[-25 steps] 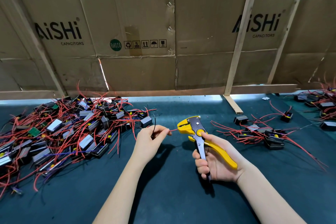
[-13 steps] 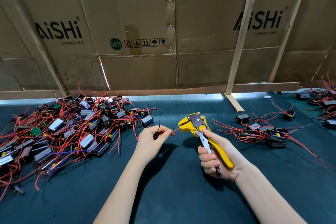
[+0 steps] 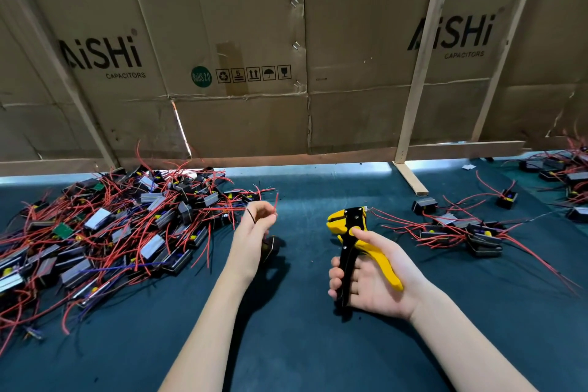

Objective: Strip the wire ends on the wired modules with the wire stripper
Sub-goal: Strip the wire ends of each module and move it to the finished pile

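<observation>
A wall of flattened cardboard boxes (image 3: pixel 241 51) printed with "AiSHi CAPACITORS" closes off the far side, braced by pale wooden slats (image 3: pixel 420 73). Below it stretches the dark teal counter (image 3: pixel 286 344). On its left lies a big heap of wired modules (image 3: pixel 121 232), black and silver blocks tangled in red wire; a smaller cluster of modules (image 3: pixel 461 229) sits to the right, with more at the far right edge. The right hand (image 3: pixel 375 277) is palm up near the centre, its fingers loosely curled round the black handle of the yellow wire stripper (image 3: pixel 353 242), thumb pressed on the yellow body and the head pointing far. Just left of it and apart from the tool, the left hand (image 3: pixel 254 232) is raised with its fingertips pinched on a red wire (image 3: pixel 276 200) whose end sticks up above them; a dark module (image 3: pixel 270 247) hangs beside the palm.
</observation>
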Demonstrator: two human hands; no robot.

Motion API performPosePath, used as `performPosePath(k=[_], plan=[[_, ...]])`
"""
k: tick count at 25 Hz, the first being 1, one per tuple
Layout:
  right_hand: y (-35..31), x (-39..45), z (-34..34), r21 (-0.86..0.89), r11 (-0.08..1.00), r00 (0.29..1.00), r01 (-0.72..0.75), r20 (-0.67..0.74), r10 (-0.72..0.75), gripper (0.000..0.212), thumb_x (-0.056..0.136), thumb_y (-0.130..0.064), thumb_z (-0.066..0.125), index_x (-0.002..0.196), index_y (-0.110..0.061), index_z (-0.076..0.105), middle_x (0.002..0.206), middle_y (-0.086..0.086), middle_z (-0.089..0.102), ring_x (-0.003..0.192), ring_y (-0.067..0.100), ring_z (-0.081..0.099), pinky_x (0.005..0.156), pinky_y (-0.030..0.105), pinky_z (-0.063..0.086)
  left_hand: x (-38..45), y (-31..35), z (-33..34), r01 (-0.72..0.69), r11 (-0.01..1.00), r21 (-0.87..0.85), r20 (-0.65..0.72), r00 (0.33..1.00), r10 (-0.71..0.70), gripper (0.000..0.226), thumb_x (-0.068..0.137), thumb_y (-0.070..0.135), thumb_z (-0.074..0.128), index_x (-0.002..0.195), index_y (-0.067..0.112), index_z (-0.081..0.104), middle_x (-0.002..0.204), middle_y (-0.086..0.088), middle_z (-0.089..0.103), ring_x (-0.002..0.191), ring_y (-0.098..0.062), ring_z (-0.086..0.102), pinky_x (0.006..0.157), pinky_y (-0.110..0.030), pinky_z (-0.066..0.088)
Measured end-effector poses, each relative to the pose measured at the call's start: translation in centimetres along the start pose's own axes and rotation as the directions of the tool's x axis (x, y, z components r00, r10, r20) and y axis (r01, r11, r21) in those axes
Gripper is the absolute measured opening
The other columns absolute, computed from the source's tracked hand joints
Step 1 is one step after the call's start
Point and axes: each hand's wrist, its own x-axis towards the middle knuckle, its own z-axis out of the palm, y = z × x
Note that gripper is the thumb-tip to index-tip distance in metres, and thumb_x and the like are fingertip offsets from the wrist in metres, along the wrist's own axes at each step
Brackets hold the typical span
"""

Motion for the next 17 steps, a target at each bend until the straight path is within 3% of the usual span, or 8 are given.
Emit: performPosePath(k=[3, 6, 10, 13, 15, 17], plan=[[-0.1, 0.0, -0.1, 0.006, 1.000, 1.000, -0.008, -0.005, 0.008, 0.053, 0.067, -0.043, 0.075, 0.091, 0.002, 0.058, 0.081, 0.018, 0.057, 0.070, 0.033, 0.058, 0.075, 0.045, 0.052, 0.1, 0.0, -1.4, -0.117, 0.964, 0.237, -0.101, 0.984, 0.145, 0.022, 0.085, 0.031, 0.072, 0.099, 0.024, 0.056, 0.081, 0.002, 0.051, 0.067, -0.011, 0.044, 0.067, -0.018, 0.038], [-0.2, 0.0, -0.2, -0.006, 1.000, 1.000, -0.018, -0.003, 0.018, 0.052, 0.069, -0.043, 0.072, 0.092, 0.001, 0.058, 0.081, 0.018, 0.057, 0.070, 0.033, 0.058, 0.076, 0.045, 0.052, 0.4, 0.6, -2.1, -0.089, 0.992, 0.091, -0.082, 0.992, 0.097, 0.026, 0.079, 0.015, 0.080, 0.092, 0.021, 0.058, 0.073, 0.001, 0.050, 0.061, -0.018, 0.040, 0.060, -0.025, 0.039], [-0.2, 0.1, -0.2, -0.028, 0.999, 1.000, -0.016, 0.004, 0.016, 0.052, 0.068, -0.043, 0.073, 0.090, 0.002, 0.059, 0.080, 0.018, 0.057, 0.070, 0.033, 0.058, 0.076, 0.045, 0.053, -0.2, 1.1, -1.3, -0.081, 0.996, 0.031, 0.126, 0.989, 0.076, 0.013, 0.078, 0.009, 0.080, 0.076, 0.015, 0.068, 0.069, -0.005, 0.064, 0.058, -0.015, 0.055, 0.057, -0.024, 0.049], [-0.2, 0.2, -0.2, -0.044, 0.999, 1.000, -0.017, 0.010, 0.018, 0.051, 0.069, -0.044, 0.072, 0.087, 0.002, 0.060, 0.080, 0.018, 0.057, 0.070, 0.033, 0.058, 0.075, 0.044, 0.053, -0.6, 0.7, 0.0, -0.096, 0.984, 0.148, 0.248, 0.967, 0.057, 0.009, 0.086, 0.015, 0.074, 0.077, 0.016, 0.075, 0.071, -0.004, 0.071, 0.062, -0.010, 0.060, 0.066, -0.027, 0.050], [-0.2, 0.2, -0.3, -0.057, 0.998, 0.999, -0.021, 0.025, 0.022, 0.051, 0.072, -0.045, 0.071, 0.087, 0.002, 0.060, 0.080, 0.018, 0.056, 0.069, 0.033, 0.058, 0.075, 0.044, 0.053, -0.9, 0.4, 0.7, -0.130, 0.958, 0.257, 0.263, 0.963, 0.060, 0.017, 0.091, 0.024, 0.068, 0.078, 0.021, 0.077, 0.063, 0.002, 0.068, 0.057, -0.005, 0.054, 0.063, -0.024, 0.046], [-0.2, 0.1, -0.4, -0.072, 0.997, 0.998, -0.024, 0.054, 0.028, 0.051, 0.074, -0.047, 0.070, 0.086, 0.002, 0.061, 0.080, 0.018, 0.055, 0.069, 0.032, 0.057, 0.075, 0.043, 0.053, -0.9, 0.0, 0.9, -0.208, 0.855, 0.476, 0.244, 0.965, 0.099, 0.021, 0.094, 0.034, 0.063, 0.078, 0.029, 0.075, 0.058, 0.006, 0.060, 0.053, -0.003, 0.045, 0.058, -0.025, 0.039]])
